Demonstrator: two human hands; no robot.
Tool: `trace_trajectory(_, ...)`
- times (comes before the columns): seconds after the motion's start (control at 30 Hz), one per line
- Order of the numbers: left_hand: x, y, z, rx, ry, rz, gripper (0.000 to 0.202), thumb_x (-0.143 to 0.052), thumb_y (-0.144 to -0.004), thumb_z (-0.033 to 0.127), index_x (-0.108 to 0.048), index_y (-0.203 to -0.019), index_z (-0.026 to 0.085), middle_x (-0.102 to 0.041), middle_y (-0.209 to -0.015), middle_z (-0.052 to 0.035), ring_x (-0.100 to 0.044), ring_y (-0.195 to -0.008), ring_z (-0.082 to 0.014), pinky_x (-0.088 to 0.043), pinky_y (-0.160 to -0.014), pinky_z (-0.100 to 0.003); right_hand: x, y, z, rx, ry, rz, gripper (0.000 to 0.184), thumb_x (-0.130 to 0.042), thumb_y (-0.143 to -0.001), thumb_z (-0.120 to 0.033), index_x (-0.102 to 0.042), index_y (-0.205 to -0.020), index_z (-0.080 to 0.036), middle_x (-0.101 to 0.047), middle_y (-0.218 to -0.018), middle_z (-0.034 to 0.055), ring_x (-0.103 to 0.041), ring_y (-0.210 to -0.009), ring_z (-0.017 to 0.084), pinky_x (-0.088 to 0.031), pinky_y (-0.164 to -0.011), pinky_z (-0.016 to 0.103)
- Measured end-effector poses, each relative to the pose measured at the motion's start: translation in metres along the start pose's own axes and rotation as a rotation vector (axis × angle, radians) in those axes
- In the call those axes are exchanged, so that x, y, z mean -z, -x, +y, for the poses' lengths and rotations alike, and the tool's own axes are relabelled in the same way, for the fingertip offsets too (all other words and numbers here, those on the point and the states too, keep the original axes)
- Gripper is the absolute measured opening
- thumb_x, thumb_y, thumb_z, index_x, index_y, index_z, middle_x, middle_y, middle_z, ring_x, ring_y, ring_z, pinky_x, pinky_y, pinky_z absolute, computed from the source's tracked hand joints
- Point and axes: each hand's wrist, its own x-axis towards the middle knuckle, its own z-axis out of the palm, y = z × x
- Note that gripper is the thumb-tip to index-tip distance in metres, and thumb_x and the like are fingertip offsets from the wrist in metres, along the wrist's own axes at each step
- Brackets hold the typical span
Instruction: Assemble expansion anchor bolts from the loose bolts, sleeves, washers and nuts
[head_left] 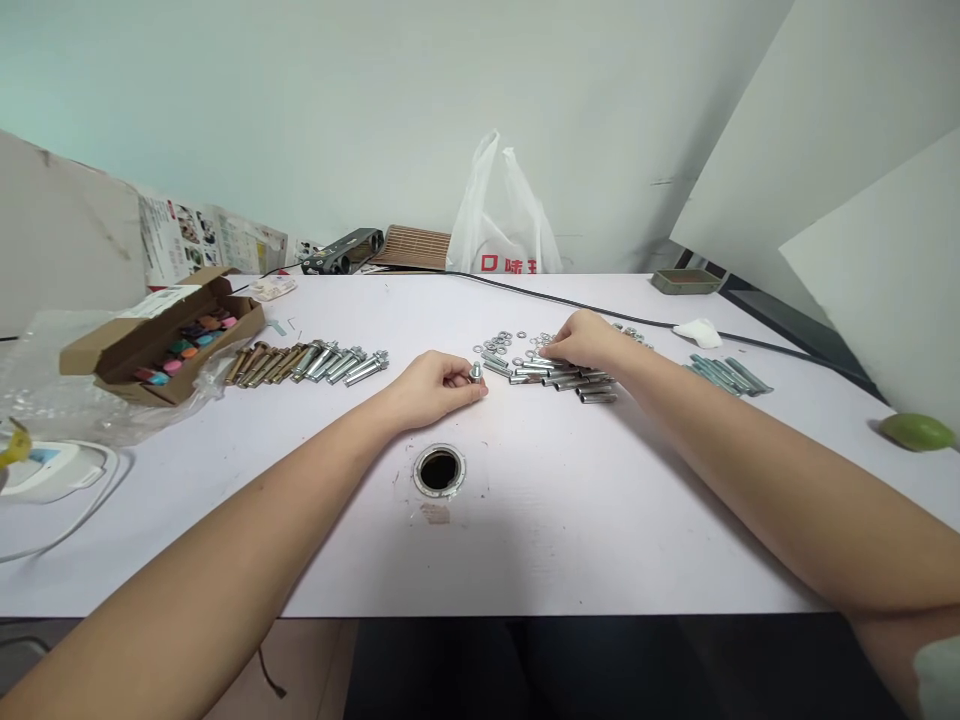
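Observation:
My left hand rests on the white table, its fingers closed around a metal bolt whose end shows upright at the fingertips. To its right, my right hand reaches over a pile of metal sleeves. Its thumb and fingers are pinched together beside the loose washers; whatever is between them is too small to make out. Assembled expansion bolts lie in a row left of my left hand, with brass-coloured ones at the far end. Bare threaded rods are grouped at the right.
An open cardboard box with coloured items sits on bubble wrap at left. A black cable crosses the back, near a plastic bag. A round hole opens in front. A green fruit lies right.

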Motion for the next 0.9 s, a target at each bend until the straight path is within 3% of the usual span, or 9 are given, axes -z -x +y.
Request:
trace_trajectory(0.2, 0.0, 0.0, 0.0, -0.002, 0.007, 0.0, 0.032, -0.069, -0.076, 0.045, -0.068, -0.079, 0.013, -0.047, -0.06, 0.0039, -0.038, -0.056, -0.0068, -0.029, -0.052, -0.022, 0.0, -0.005, 0.003, 0.082, 0.045, -0.026, 0.02, -0.073, -0.075, -0.033, -0.07, -0.073, -0.014, -0.062, -0.067, 0.0048, -0.05, -0.057, 0.014, -0.038, -0.057, 0.03)
trace_trajectory(0.33, 0.0, 0.0, 0.0, 0.011, 0.003, -0.003, 0.032, -0.069, -0.076, 0.045, -0.067, -0.079, 0.014, -0.048, -0.061, 0.0037, -0.039, -0.056, -0.0069, -0.03, -0.053, -0.022, 0.009, 0.011, -0.007, 0.107, -0.078, 0.015, 0.035, -0.072, -0.077, -0.042, -0.053, -0.059, -0.018, -0.041, -0.054, -0.0018, -0.032, -0.049, 0.01, -0.029, -0.052, 0.03)
trace_trajectory(0.47, -0.001, -0.001, -0.001, 0.0, -0.01, -0.004, 0.032, -0.067, -0.077, 0.046, -0.064, -0.076, 0.014, -0.047, -0.062, 0.0034, -0.038, -0.056, -0.0072, -0.029, -0.052, -0.022, 0.005, 0.044, -0.034, 0.346, -0.328, -0.07, 0.046, -0.062, -0.084, -0.05, -0.04, -0.057, -0.021, -0.029, -0.052, -0.0036, -0.021, -0.049, 0.009, -0.019, -0.049, 0.03)
trace_trajectory(0.57, -0.001, -0.001, -0.002, -0.018, -0.023, 0.019, 0.035, -0.068, -0.076, 0.046, -0.056, -0.066, 0.015, -0.044, -0.059, 0.0042, -0.035, -0.054, -0.0065, -0.026, -0.051, -0.022, -0.009, 0.062, -0.052, 0.476, -0.404, -0.123, 0.046, -0.06, -0.086, -0.043, -0.036, -0.054, -0.019, -0.03, -0.052, -0.0034, -0.022, -0.05, 0.008, -0.018, -0.049, 0.029)
trace_trajectory(0.7, -0.001, -0.001, -0.002, -0.024, -0.03, 0.02, 0.034, -0.068, -0.075, 0.045, -0.055, -0.065, 0.016, -0.043, -0.058, 0.0046, -0.035, -0.054, -0.0066, -0.027, -0.05, -0.023, -0.024, 0.066, -0.058, 0.519, -0.449, -0.101, 0.04, -0.06, -0.085, -0.035, -0.041, -0.054, -0.018, -0.031, -0.053, -0.0046, -0.023, -0.051, 0.007, -0.019, -0.05, 0.027)
trace_trajectory(0.9, -0.001, 0.0, -0.003, -0.019, -0.05, 0.021, 0.033, -0.068, -0.076, 0.046, -0.057, -0.067, 0.015, -0.045, -0.059, 0.0045, -0.036, -0.055, -0.0068, -0.028, -0.051, -0.023, -0.031, 0.062, -0.057, 0.491, -0.45, -0.086, 0.039, -0.059, -0.085, -0.041, -0.049, -0.057, -0.016, -0.035, -0.053, -0.0044, -0.027, -0.052, 0.008, -0.021, -0.051, 0.027)
